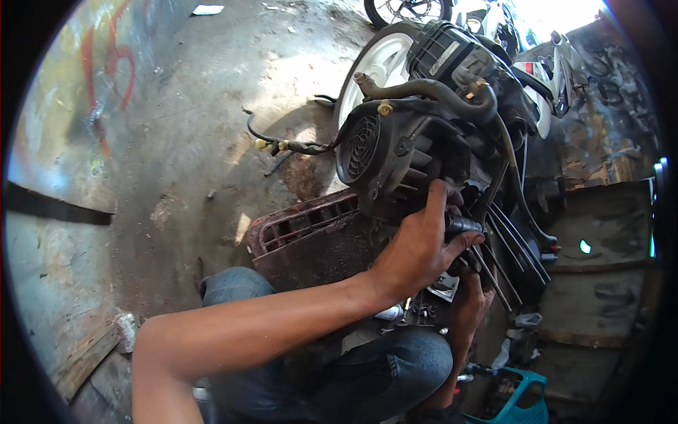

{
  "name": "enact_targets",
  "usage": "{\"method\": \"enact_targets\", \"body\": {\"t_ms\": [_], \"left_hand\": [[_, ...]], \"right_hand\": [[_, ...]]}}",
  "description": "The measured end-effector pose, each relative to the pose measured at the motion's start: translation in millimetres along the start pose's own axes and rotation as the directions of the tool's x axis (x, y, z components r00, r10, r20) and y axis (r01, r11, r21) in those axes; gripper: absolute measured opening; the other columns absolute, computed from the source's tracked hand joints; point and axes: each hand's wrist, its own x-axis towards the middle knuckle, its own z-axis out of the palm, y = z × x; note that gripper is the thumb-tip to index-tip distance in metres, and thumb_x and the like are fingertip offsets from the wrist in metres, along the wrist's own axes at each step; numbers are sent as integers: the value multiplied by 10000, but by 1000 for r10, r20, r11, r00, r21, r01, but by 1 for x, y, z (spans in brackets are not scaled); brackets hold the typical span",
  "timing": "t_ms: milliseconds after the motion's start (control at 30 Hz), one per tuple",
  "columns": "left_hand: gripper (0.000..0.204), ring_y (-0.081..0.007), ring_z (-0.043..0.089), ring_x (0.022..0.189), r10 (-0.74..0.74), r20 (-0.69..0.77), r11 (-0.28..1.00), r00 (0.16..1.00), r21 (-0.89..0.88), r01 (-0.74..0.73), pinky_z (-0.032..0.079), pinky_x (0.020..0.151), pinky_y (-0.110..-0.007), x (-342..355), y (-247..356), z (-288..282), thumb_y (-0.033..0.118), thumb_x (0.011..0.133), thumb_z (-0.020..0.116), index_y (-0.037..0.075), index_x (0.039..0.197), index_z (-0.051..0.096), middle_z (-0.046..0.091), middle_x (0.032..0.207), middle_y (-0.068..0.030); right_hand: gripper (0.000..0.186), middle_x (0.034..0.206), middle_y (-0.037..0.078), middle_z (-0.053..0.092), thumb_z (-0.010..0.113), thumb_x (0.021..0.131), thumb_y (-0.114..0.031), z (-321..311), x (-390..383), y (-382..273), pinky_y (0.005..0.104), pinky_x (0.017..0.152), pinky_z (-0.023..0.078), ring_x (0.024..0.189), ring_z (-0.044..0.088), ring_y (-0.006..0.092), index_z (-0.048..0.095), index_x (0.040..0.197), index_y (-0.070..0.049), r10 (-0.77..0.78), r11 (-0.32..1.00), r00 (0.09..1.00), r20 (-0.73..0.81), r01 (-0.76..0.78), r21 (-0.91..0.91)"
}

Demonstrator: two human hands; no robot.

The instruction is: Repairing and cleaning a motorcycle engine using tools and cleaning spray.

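My left hand (pixel 417 244) reaches across to the engine, its thumb and fingers closed round a short grey metal cylindrical part (pixel 462 225) whose exact kind I cannot make out. That part lies beside several long thin metal studs (pixel 512 247) sticking out of the engine. Lower down, my right hand (pixel 477 295) is raised under the same spot, close to the studs; its fingertips are partly hidden. The dark engine (pixel 417 152) has a round slotted fan cover (pixel 361 148) on its left, with a thick black hose (pixel 424 88) over the top.
Under the engine stands a dark red plastic crate (pixel 304 247). A white wheel (pixel 378 67) is behind it. Loose wiring (pixel 289 147) hangs out to the left. Small metal parts (pixel 422 309) lie beyond my knees. A teal plastic item (pixel 522 399) is at the lower right.
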Motion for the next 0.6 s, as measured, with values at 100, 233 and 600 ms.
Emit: {"method": "enact_targets", "body": {"t_ms": [100,233,600], "left_hand": [[590,-399,705,912,-61,55,997,997,-35,63,558,728,-423,1,0,-3,205,838,799,10,1181,361,663,976,-244],[602,-394,708,910,-95,73,994,993,-43,98,568,718,-417,1,0,-5,229,835,801,7,1182,362,670,969,-249],[628,-280,705,812,-45,55,999,997,16,44,551,696,-351,4,1,-8,272,802,832,-4,1160,395,656,875,-169]], "right_hand": [[404,1307,174,533,591,920,-71,15,-1,-15,352,991,458,1193,566,260,570,1303,58,-5,974,1000,-5,6,226],[451,1295,173,556,575,904,-44,15,-1,-13,329,976,463,1157,585,221,529,1337,75,-22,931,999,27,11,364],[501,1342,174,535,584,896,-12,19,-6,-9,326,995,472,1180,575,215,486,1383,52,-26,980,999,-45,34,194]]}}
